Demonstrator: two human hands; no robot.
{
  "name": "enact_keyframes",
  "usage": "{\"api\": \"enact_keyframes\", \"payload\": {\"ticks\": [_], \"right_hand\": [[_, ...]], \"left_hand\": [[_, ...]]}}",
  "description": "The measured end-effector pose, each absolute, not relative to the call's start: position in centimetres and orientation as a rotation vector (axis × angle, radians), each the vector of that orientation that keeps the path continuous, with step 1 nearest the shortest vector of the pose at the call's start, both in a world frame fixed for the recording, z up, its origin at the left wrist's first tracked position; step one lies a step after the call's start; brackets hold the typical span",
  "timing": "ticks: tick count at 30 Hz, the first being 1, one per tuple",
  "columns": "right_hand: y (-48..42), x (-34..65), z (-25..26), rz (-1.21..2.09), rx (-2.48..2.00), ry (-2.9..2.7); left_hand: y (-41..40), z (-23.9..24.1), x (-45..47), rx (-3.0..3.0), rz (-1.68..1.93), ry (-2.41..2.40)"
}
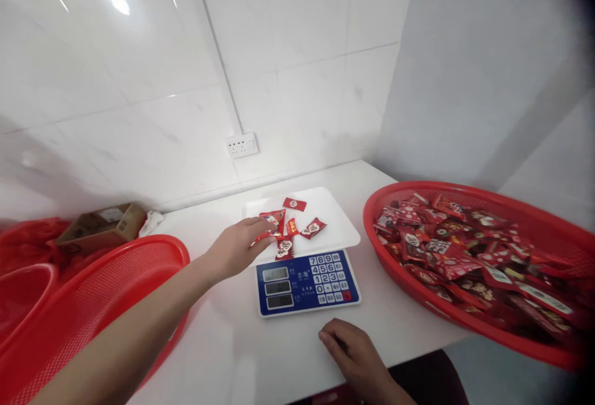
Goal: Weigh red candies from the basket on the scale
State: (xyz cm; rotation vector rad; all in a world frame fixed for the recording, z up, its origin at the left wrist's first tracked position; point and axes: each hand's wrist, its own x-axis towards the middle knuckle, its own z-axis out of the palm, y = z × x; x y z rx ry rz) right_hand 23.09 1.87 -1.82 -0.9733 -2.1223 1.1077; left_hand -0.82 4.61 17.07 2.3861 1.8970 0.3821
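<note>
Currently, my left hand point(237, 245) touches a packet point(279, 218); whether gripping, I can't tell. Beyond my loosely clenched right hand point(354, 351) sits a scale point(303, 290).

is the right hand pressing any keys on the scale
No, the right hand is loosely curled in front of the scale, apart from its keypad.

Note the white table point(223, 330) as supporting surface. Carries a digital scale point(302, 273) beneath the left hand point(246, 242) and ahead of the right hand point(353, 348). Also supports a red basket point(395, 273) to the right of both hands.
</note>
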Motion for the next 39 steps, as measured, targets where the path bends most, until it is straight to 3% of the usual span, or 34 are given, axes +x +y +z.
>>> {"api": "enact_keyframes", "payload": {"ticks": [8, 16, 28, 39], "right_hand": [[2.0, 23.1, -1.3, 1.120, -0.967, -2.152], [2.0, 23.0, -1.3, 1.121, -0.986, -2.151], [1.9, 22.8, -1.2, 1.106, -1.002, -2.168], [1.8, 22.8, -1.7, 1.031, -1.015, -2.159]], "left_hand": [[0.1, 17.2, -6.2, 2.095, 0.404, 2.305], [0.8, 16.5, -6.5, 2.116, 0.307, 2.231], [8.0, 14.5, -2.6, 2.025, -0.056, 2.328], [12.9, 12.8, -1.7, 2.017, 0.028, 2.236]]}}
